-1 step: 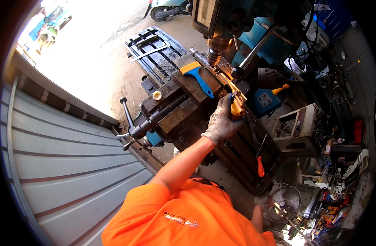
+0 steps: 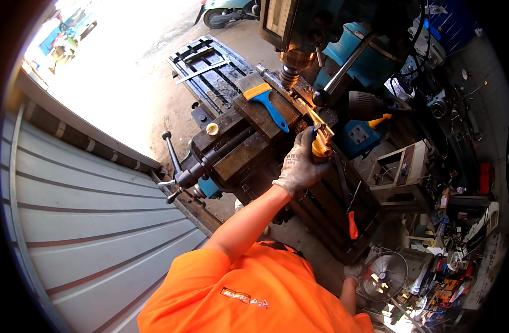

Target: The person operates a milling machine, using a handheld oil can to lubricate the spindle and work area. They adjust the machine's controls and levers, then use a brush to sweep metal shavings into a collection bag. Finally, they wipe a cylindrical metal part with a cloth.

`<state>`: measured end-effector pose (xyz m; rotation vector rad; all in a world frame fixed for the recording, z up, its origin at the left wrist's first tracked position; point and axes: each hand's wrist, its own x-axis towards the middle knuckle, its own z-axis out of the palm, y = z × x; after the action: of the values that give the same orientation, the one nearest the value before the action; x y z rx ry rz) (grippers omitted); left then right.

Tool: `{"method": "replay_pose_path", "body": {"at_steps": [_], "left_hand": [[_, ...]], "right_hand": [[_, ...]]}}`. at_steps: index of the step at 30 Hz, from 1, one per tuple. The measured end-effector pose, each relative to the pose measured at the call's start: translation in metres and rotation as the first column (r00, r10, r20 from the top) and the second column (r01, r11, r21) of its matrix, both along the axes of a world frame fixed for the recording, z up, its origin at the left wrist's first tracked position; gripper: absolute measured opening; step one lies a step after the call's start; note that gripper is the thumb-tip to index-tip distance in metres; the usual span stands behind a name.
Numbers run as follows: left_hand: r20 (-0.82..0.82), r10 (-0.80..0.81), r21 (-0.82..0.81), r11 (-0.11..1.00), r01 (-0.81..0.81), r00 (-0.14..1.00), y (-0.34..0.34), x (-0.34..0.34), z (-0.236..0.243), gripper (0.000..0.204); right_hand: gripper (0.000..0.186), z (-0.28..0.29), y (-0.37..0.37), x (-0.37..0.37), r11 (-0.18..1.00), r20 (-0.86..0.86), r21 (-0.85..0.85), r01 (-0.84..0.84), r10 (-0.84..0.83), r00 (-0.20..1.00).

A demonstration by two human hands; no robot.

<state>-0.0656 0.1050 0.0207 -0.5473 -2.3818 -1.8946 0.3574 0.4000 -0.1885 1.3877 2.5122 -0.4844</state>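
Gloved fingers of the left hand (image 2: 300, 166) are wrapped in a full grip around the yellow handle of an air blow gun (image 2: 321, 143), held just above the right edge of the machine vise (image 2: 240, 147). The gun's thin nozzle runs up and left toward the spindle (image 2: 290, 66) of the milling machine (image 2: 343, 33), ending near the vise's far corner. A paintbrush (image 2: 265, 100) with a blue handle and yellow band lies flat on top of the vise, just beside the hand. The vise sits on the slotted machine surface (image 2: 207, 69), its crank handle (image 2: 171, 161) sticking out toward the grey roller door (image 2: 77, 222). An orange-handled tool (image 2: 352, 222) hangs against the machine base below the hand. The right hand (image 2: 353, 272), also gloved, hangs low beside the orange shirt, near a small fan (image 2: 385, 276); it seems to hold nothing, though I cannot tell how far its fingers are curled.
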Motion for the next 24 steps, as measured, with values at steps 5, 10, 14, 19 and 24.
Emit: {"method": "replay_pose_path", "body": {"at_steps": [5,10,14,19,24], "left_hand": [[-0.007,-0.002,0.001,1.0,0.002,1.0,-0.002,0.004,0.0,0.083],[-0.017,-0.017,0.004,1.0,0.017,1.0,-0.004,0.005,-0.001,0.085],[-0.017,0.001,-0.005,1.0,-0.001,1.0,-0.006,0.006,-0.002,0.085],[-0.013,0.044,0.031,0.999,-0.044,0.999,-0.007,0.003,0.01,0.083],[-0.03,0.085,0.037,0.996,-0.084,0.996,-0.008,-0.006,0.016,0.079]], "right_hand": [[0.08,0.007,0.001,-0.003,0.991,0.047,0.043,-0.13,0.128,0.991],[0.077,-0.043,0.037,0.025,0.898,0.055,0.268,-0.349,0.347,0.936],[0.078,-0.038,0.032,0.018,0.924,0.031,0.238,-0.299,0.301,0.953],[0.085,-0.015,0.019,0.007,0.941,0.014,0.209,-0.267,0.27,0.963],[0.087,-0.046,0.041,0.023,0.902,-0.002,0.274,-0.334,0.348,0.938]]}}
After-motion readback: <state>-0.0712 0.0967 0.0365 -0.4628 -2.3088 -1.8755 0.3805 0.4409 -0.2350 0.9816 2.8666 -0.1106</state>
